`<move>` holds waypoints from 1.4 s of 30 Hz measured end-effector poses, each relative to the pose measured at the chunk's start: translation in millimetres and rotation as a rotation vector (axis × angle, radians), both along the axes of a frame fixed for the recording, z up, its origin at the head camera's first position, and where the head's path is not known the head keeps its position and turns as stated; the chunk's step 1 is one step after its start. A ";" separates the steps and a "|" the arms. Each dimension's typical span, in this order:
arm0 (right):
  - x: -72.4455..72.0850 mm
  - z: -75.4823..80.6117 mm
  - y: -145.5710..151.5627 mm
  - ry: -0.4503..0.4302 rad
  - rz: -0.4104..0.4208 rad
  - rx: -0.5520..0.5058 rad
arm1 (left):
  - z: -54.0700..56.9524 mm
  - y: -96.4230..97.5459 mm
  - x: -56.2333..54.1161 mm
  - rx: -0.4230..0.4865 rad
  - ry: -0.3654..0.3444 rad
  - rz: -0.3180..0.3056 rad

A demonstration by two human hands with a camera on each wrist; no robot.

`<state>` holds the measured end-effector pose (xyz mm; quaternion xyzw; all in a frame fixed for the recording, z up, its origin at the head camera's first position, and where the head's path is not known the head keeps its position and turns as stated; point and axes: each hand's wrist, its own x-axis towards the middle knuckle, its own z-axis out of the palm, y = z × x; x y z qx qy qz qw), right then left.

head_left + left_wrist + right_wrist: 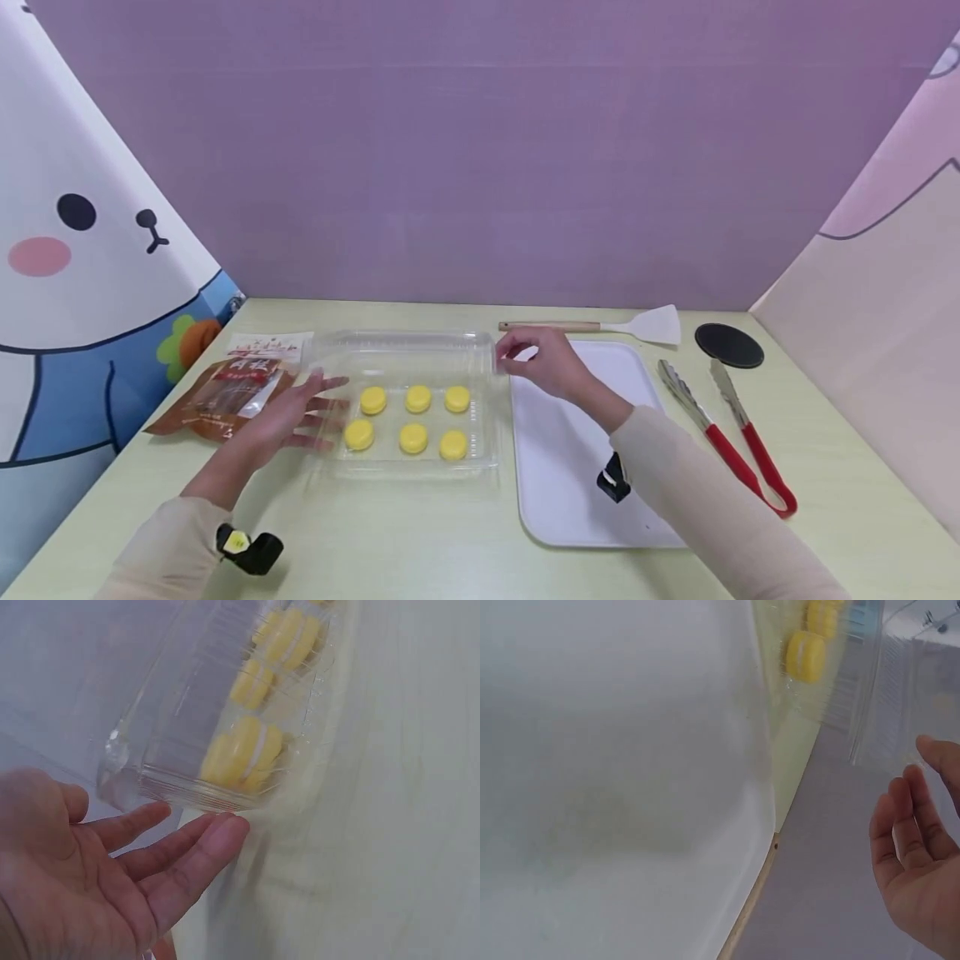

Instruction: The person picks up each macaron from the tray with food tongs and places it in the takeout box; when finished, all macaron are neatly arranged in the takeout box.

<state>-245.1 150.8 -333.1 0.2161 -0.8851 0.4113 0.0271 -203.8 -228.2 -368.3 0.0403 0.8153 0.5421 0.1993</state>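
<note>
A clear plastic clamshell box (408, 473) holds several yellow macarons (413, 437) in two rows; the left wrist view shows a pale filling in the macarons (259, 750). Its transparent lid (408, 340) shows at the back; its exact angle is hard to make out. My left hand (288, 417) is at the box's left side, fingers spread and extended, with fingertips by the ridged plastic wall (199, 791). At the back right corner my right hand (547, 362) pinches the lid's edge between thumb and fingertips, near the lid corner (892, 742) in the right wrist view.
A white tray (555, 492) lies right of the box. Behind it is a white spatula (656, 325) with a wooden handle. Red-handled tongs (738, 458) and a black disc (729, 345) are farther right. A brown food packet (217, 400) lies at the left.
</note>
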 end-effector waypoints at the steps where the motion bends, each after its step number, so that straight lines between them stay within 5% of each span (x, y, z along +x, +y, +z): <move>1: 1.9 -1.0 0.7 0.011 0.017 0.032 | 1.2 -0.7 2.8 0.010 -0.005 -0.003; 13: 20.7 -15.8 9.8 0.202 0.158 0.216 | 11.6 -2.8 14.5 0.140 -0.095 -0.067; 22: 30.7 -21.0 12.3 0.266 0.179 0.256 | 17.5 10.0 16.5 -0.023 -0.127 -0.023; 33: 37.8 -22.9 11.4 0.130 0.112 0.255 | 22.1 20.8 7.2 -0.110 -0.090 0.075; 42: 69.9 -19.9 8.0 -0.132 0.081 0.095 | 23.8 24.0 6.7 -0.091 -0.123 0.095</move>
